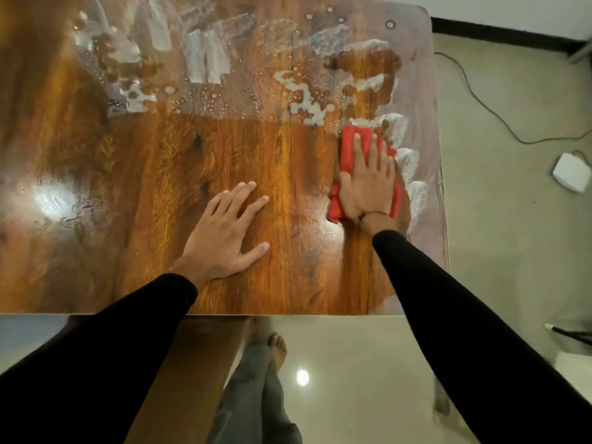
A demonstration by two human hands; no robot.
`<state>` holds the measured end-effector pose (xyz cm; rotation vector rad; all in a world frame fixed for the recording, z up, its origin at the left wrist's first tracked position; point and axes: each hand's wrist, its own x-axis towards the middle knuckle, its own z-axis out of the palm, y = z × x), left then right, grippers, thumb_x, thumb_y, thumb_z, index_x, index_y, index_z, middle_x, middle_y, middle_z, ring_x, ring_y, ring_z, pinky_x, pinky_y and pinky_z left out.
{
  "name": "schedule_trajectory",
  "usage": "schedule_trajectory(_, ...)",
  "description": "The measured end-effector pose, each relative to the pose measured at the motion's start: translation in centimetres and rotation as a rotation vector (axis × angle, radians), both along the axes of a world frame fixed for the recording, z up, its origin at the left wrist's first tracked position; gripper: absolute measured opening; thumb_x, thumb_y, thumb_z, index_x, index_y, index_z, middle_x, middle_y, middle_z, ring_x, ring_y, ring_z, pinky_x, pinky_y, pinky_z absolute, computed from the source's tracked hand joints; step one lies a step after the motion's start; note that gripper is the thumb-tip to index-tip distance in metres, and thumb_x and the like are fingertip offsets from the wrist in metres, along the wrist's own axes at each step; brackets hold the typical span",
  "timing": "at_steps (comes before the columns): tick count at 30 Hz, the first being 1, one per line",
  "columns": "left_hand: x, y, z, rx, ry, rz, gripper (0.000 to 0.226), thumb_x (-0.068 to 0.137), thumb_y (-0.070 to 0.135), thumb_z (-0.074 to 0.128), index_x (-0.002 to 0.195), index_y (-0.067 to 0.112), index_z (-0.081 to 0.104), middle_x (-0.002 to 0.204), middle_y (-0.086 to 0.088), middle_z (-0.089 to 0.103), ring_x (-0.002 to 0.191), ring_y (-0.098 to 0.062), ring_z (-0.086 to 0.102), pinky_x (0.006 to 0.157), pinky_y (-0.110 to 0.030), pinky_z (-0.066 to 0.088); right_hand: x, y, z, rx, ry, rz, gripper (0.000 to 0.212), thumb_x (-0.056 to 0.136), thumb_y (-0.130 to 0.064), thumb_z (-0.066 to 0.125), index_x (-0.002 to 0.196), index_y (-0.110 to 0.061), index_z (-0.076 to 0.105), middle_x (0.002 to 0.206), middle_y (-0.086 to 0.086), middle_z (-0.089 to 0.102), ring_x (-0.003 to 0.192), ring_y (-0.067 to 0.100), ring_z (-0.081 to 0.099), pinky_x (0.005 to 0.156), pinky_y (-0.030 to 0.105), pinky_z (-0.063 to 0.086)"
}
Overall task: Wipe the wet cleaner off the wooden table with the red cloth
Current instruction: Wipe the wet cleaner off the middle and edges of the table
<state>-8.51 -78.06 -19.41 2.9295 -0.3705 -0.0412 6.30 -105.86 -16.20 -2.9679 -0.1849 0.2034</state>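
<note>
While the red cloth (347, 145) lies crumpled near the right edge of the wooden table (160, 174), the person's right hand (368, 184) presses flat on top of it. The fingers of this hand are stretched out and a little spread, not clenched; they hold the cloth down with the palm rather than gripping it. Red fabric shows beyond the fingertips and on both sides of the wrist, where a thin dark band (373, 214) sits.

Just beyond the cloth and along the table edge beside it, the wet cleaner (307, 104) remains in white streaks and drops — it covers most of the far half of the top. The near part of the surface, between the hands and toward the front edge, looks dark and bare of foam, with only a bright light reflection at the left.

The left hand (224, 232) rests open on the wood, well apart from the cloth, fingers extended and holding nothing. Both arms wear long black sleeves (464, 315).

Below the front edge I see a bare foot (278, 347) on the pale shiny floor (352, 379). To the right of the table a thin cable (480, 97) runs over the floor, and a small white box (571, 171) lies near it — what it is, I cannot tell.
</note>
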Motion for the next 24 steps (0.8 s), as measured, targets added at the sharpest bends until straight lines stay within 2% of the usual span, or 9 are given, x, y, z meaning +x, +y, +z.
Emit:
schedule_trajectory(3, 0.1, -0.5, -0.3, -0.018, -0.004, 0.004, 0.089, 0.1, 0.076, 0.046, 0.171, 0.024, 0.031, 0.179, -0.011, 0.023, 0.166, -0.032, 0.024, 0.135, -0.051, 0.018, 1.6, 5.7, 0.0, 0.004, -0.017, 0.127, 0.081, 0.105, -0.044, 0.032, 0.179, -0.023, 0.007, 0.186, 0.015, 0.005, 0.173, 0.035, 0.004, 0.14, 0.055, 0.007)
schedule_trajectory(6, -0.2, -0.2, -0.3, -0.022, 0.001, 0.014, 0.089, 0.1, 0.074, 0.048, 0.171, 0.023, 0.033, 0.18, -0.011, 0.022, 0.167, -0.031, 0.023, 0.135, -0.049, 0.016, -1.3, 9.1, -0.2, -0.009, -0.027, 0.334, 0.081, 0.107, -0.042, 0.039, 0.179, -0.023, 0.008, 0.186, 0.013, 0.006, 0.173, 0.035, 0.007, 0.14, 0.054, 0.011)
schedule_trajectory(11, 0.1, -0.3, 0.1, -0.049, 0.024, 0.016, 0.091, 0.099, 0.075, 0.049, 0.172, 0.024, 0.029, 0.181, -0.011, 0.02, 0.168, -0.031, 0.022, 0.137, -0.047, 0.011, -5.9, 3.4, -0.4, 0.009, 0.037, 0.572, 0.08, 0.11, -0.041, 0.039, 0.179, -0.029, 0.002, 0.188, 0.004, -0.002, 0.174, 0.027, -0.003, 0.14, 0.056, 0.011)
schedule_trajectory(14, 0.3, -0.4, -0.1, -0.066, 0.008, 0.029, 0.093, 0.099, 0.076, 0.049, 0.173, 0.024, 0.026, 0.181, -0.011, 0.02, 0.168, -0.03, 0.02, 0.137, -0.045, 0.004, -3.9, 2.2, -0.5, -0.009, 0.061, 0.514, 0.081, 0.109, -0.042, 0.04, 0.179, -0.032, 0.0, 0.187, 0.001, -0.007, 0.174, 0.025, -0.008, 0.14, 0.057, 0.008)
schedule_trajectory(16, 0.4, -0.4, -0.3, -0.076, -0.014, 0.034, 0.094, 0.099, 0.076, 0.049, 0.173, 0.024, 0.026, 0.182, -0.01, 0.018, 0.168, -0.029, 0.018, 0.137, -0.044, 0.003, -1.5, 4.5, -0.6, -0.017, 0.035, 0.376, 0.082, 0.107, -0.042, 0.037, 0.179, -0.032, 0.0, 0.187, 0.003, -0.006, 0.174, 0.026, -0.007, 0.14, 0.055, 0.003)
schedule_trajectory(18, 0.3, -0.4, -0.4, -0.091, -0.024, 0.034, 0.092, 0.099, 0.074, 0.05, 0.172, 0.022, 0.03, 0.182, -0.011, 0.019, 0.168, -0.029, 0.018, 0.137, -0.043, 0.002, 0.8, 8.5, -1.0, -0.026, 0.013, 0.349, 0.082, 0.106, -0.043, 0.036, 0.179, -0.031, 0.001, 0.187, 0.006, -0.001, 0.173, 0.028, -0.002, 0.14, 0.054, 0.001)
schedule_trajectory(22, -0.5, 0.0, -0.3, -0.183, -0.065, 0.197, 0.075, 0.099, 0.063, 0.057, 0.159, 0.019, 0.048, 0.178, -0.012, 0.026, 0.166, -0.03, 0.024, 0.137, -0.037, -0.003, 1.6, 15.4, -1.3, -0.042, 0.003, 0.625, 0.084, 0.106, -0.045, 0.039, 0.179, -0.029, 0.004, 0.187, 0.008, 0.001, 0.173, 0.03, 0.001, 0.14, 0.052, 0.005)
schedule_trajectory(24, -0.6, 0.4, -0.1, -0.231, -0.11, 0.342, 0.069, 0.099, 0.055, 0.059, 0.156, 0.017, 0.049, 0.176, -0.013, 0.03, 0.165, -0.031, 0.027, 0.138, -0.038, 0.002, 0.8, 16.0, -1.1, -0.034, -0.002, 0.784, 0.082, 0.108, -0.044, 0.04, 0.18, -0.028, 0.003, 0.187, 0.008, 0.001, 0.174, 0.03, 0.001, 0.14, 0.054, 0.009)
